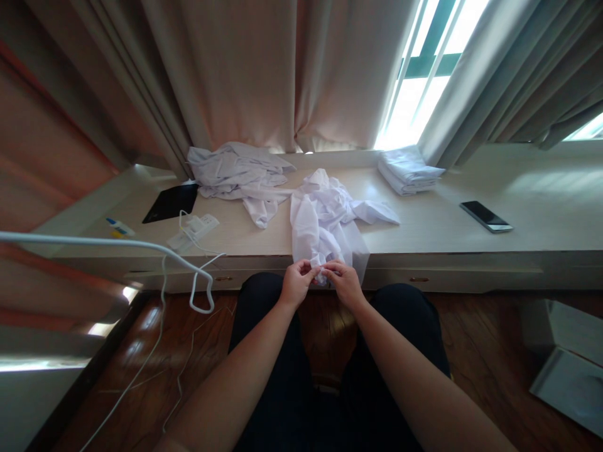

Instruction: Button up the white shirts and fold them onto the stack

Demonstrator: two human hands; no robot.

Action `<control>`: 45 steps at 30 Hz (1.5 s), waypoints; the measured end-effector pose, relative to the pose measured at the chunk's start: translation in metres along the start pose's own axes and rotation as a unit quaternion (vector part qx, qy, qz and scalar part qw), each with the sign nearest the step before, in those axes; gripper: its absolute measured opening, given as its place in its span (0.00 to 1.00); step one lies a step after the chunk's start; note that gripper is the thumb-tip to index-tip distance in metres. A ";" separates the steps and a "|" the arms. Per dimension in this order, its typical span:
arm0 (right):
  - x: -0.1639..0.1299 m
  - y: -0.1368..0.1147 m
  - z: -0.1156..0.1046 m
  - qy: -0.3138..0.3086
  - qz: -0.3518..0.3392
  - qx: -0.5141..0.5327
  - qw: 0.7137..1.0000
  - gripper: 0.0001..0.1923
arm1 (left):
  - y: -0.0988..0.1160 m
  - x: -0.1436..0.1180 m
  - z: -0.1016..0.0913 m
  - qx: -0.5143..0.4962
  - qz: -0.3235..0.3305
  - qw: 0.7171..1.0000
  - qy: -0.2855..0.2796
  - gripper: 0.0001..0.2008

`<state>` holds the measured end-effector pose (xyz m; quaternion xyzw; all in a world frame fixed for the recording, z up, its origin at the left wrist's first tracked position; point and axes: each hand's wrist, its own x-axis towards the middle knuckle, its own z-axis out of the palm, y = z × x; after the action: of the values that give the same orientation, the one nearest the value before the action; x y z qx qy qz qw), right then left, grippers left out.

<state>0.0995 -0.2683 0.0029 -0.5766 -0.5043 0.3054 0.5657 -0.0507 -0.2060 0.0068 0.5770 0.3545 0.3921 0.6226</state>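
A crumpled white garment, shirt-like with a sleeve-like end lying to the right, is spread over the desk's front edge and hangs down toward my knees. My left hand pinches its lower end between thumb and fingers. Close beside it, my right hand pinches the same bunched part, and the fingertips nearly meet. The exact bit of cloth between them is too small to make out. Behind and to the left lies a second rumpled white garment, reaching up to the first one.
On the desk are folded white cloth, a phone, a black flat pad, a power strip and a glue-like tube. A white cable crosses at left. Curtains hang behind; a white box stands right.
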 end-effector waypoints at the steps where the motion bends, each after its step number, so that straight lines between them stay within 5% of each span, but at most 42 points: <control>1: 0.000 0.001 0.000 0.007 0.002 -0.003 1.000 0.10 | 0.000 0.000 0.001 0.020 0.008 1.000 0.006 0.17; 17: -0.001 0.014 0.005 0.051 0.058 0.064 0.995 0.13 | 0.008 -0.005 0.006 0.152 0.066 0.986 0.009 0.16; 45: 0.000 0.004 -0.005 0.064 0.062 -0.006 0.996 0.13 | 0.009 -0.009 0.010 0.161 0.073 0.983 -0.041 0.17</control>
<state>0.1051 -0.2697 -0.0006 -0.6285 -0.4322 0.2987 0.5735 -0.0464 -0.2181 0.0168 0.7094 0.3445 0.3504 0.5052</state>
